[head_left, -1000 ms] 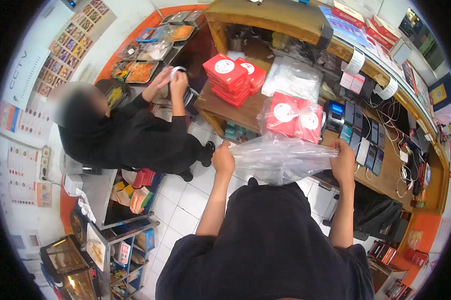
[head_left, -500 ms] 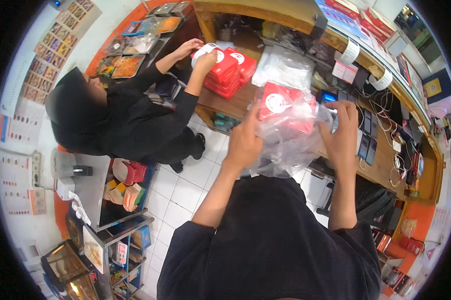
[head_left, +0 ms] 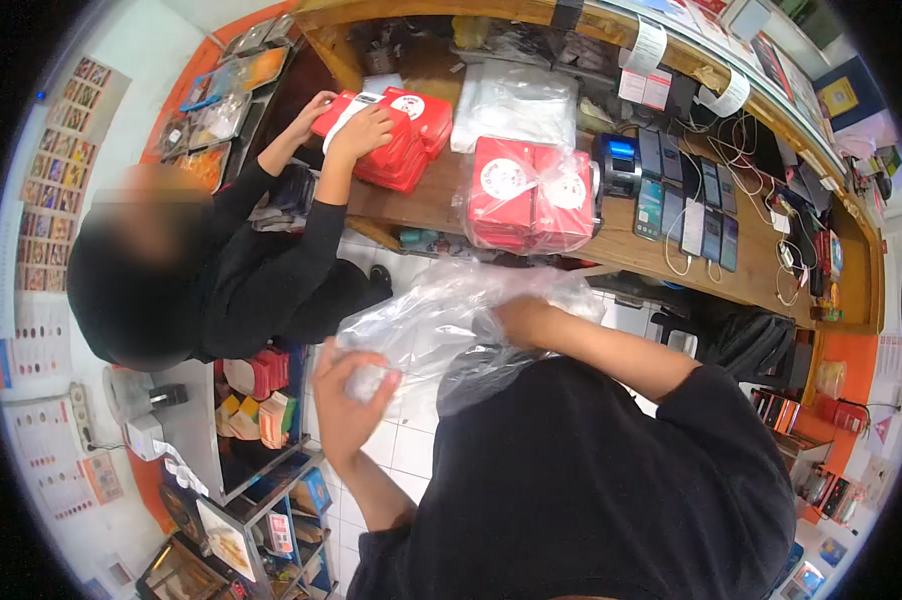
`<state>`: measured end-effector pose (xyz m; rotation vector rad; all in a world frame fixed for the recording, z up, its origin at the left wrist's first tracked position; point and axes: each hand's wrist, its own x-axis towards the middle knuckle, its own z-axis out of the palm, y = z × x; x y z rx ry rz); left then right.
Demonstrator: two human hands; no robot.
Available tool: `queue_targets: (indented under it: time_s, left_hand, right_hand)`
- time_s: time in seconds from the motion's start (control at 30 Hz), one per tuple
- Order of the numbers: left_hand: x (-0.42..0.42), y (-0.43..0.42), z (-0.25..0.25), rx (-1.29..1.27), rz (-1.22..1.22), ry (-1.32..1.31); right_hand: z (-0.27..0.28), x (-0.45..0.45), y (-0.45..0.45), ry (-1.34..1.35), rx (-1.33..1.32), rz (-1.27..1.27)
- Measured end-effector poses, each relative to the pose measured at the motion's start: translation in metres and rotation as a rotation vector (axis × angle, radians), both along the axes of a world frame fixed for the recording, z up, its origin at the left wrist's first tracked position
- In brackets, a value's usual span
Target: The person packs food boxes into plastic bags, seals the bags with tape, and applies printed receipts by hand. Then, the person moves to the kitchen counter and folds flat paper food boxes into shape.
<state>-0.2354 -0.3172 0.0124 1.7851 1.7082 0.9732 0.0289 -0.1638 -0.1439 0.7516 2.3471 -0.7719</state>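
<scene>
A loose clear plastic bag (head_left: 441,325) stretches between my hands, low in front of my body. My left hand (head_left: 351,395) has its fingers curled round the bag's left edge. At the bag's other end my right hand (head_left: 526,322) grips the film, its fingertips partly hidden by the plastic. Just beyond, a tied clear bag of red boxes (head_left: 516,215) with round white labels sits on the front edge of the wooden counter (head_left: 621,250); neither hand touches it.
On my left a co-worker in black (head_left: 201,270) has both hands on a stack of red boxes (head_left: 396,155). Folded clear bags (head_left: 516,105) lie behind the tied bag. A card terminal (head_left: 619,165), several phones (head_left: 686,205) and white cables (head_left: 761,130) are on the right.
My hands have moved down and left from in front of the red boxes, taking the loose plastic with them. The bagged boxes now stand uncovered on the counter. The camera view has shifted.
</scene>
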Motion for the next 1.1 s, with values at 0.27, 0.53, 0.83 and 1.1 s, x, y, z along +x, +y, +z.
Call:
queue_targets:
  time_s: [0.27, 0.53, 0.83, 1.1]
  left_hand:
    - [0.019, -0.01, -0.081, -0.391, 0.496, 0.431]
    - [0.022, -0.001, -0.104, -0.661, 0.36, 0.25]
    - [0.032, 0.051, -0.081, -0.721, 0.335, 0.169]
    - [0.036, 0.066, -0.09, -0.742, 0.447, 0.091]
  right_hand:
    - [0.105, 0.054, 0.031, 0.883, -0.59, 0.004]
    - [-0.015, 0.095, 0.179, 0.514, 0.472, -0.678]
    - [-0.05, 0.081, 0.218, 0.757, 0.46, -0.688]
    - [0.236, 0.059, 0.25, 1.084, 0.148, -1.296]
